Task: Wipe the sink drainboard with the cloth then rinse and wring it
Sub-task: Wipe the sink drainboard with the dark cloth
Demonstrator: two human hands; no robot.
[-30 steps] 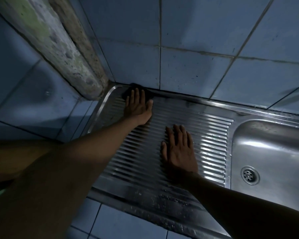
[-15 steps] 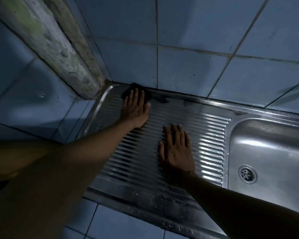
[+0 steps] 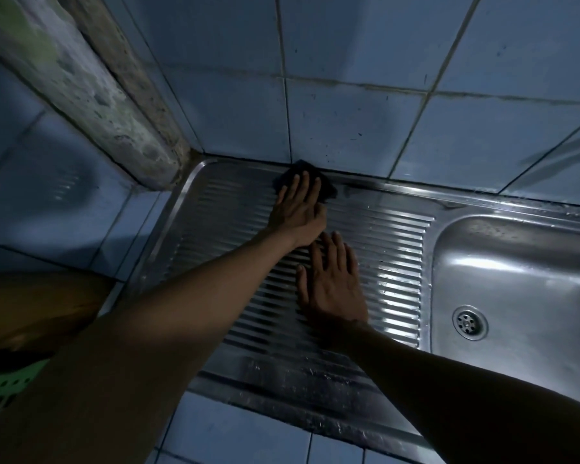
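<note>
- I see a dark cloth [image 3: 300, 179] lying at the back edge of the drainboard [image 3: 392, 236], touching the seam where the steel meets the wall.
- My left hand [image 3: 298, 209] presses flat on the cloth, fingers straight and together, pointing toward the wall; the cloth shows past the fingertips and on both sides.
- My right hand [image 3: 332, 283] lies palm down on the ribbed middle of the drainboard, fingers straight and slightly spread, holding nothing. Its fingertips sit just beside the left wrist.
- The drainboard is stainless steel with parallel ridges running left to right, catching bright glints on its right part. A flat wet strip runs along its near edge.
- To the right, joined to it, is the sink basin [image 3: 516, 262], with a round drain [image 3: 469, 322] in its floor.
- The steel is set in a blue tiled counter [image 3: 248, 433].
- Blue wall tiles [image 3: 349, 125] with dark, grimy grout rise behind.
- A rough, stained concrete pillar [image 3: 91, 78] meets the drainboard's far left corner.
- Something green with perforations [image 3: 4, 386] shows at the lower left edge.
- The room is dim.
</note>
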